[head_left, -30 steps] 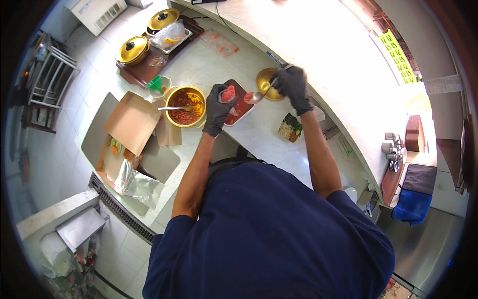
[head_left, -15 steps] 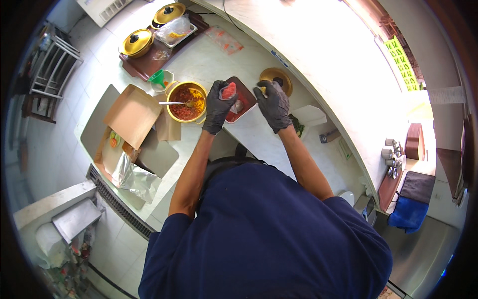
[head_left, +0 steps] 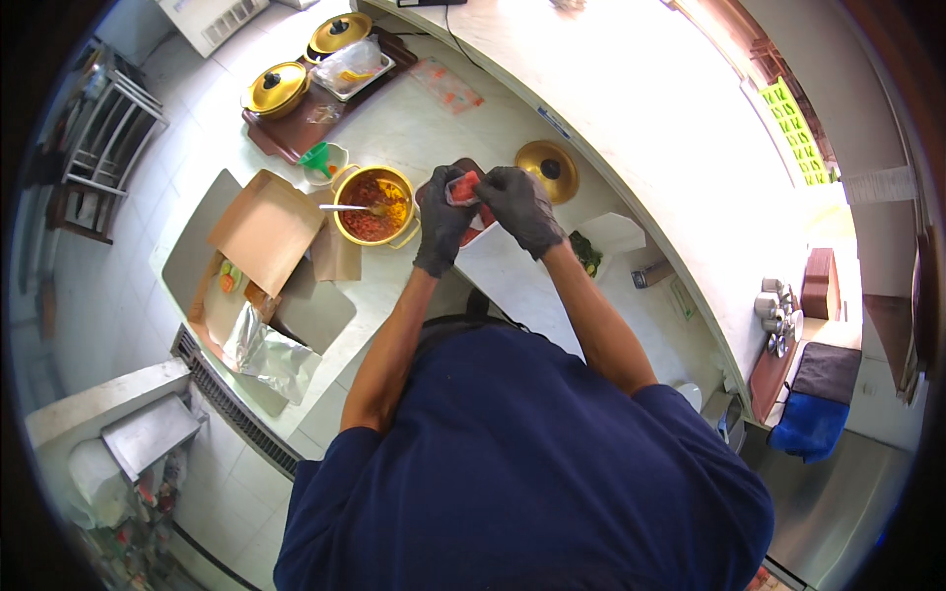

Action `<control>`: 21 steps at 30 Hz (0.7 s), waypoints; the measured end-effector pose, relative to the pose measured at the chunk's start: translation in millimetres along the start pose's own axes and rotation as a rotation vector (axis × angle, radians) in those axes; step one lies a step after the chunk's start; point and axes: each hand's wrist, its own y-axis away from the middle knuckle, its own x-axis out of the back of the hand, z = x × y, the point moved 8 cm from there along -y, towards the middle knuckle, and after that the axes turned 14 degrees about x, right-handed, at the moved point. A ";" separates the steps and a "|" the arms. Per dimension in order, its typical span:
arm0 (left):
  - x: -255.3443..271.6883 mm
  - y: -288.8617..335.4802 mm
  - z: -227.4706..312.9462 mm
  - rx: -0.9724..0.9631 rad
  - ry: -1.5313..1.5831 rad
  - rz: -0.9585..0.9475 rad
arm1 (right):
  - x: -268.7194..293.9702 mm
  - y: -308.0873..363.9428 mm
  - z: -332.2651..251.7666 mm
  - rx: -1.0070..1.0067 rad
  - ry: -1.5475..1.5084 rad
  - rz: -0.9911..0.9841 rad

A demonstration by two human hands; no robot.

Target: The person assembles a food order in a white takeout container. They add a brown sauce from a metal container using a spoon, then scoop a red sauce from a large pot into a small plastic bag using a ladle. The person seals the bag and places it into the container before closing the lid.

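A person in a dark blue shirt is standing at a pale counter (head_left: 414,148), both hands in black gloves. The left hand (head_left: 440,222) and right hand (head_left: 517,205) are gripping a small red food container (head_left: 465,187) between them, fingers clamped on it, above the counter. Just to the left, a yellow pot (head_left: 373,205) of orange-red food is holding a spoon (head_left: 347,208).

Bright daylight – glare upper right, edges warped.
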 end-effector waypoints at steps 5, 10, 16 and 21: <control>6.6 0.0 58.7 -0.136 -0.179 0.049 | 37.4 -14.7 -46.6 0.097 0.099 -0.003; 8.6 -13.0 12.6 0.028 -0.119 -0.024 | 26.3 -16.5 -34.8 0.135 0.058 0.044; 12.4 -4.8 17.1 0.020 -0.097 -0.062 | 28.6 -19.7 -34.1 0.165 0.103 0.012; 20.5 5.4 -40.0 0.193 0.305 -0.292 | 34.2 -19.2 -31.5 0.017 -0.094 0.051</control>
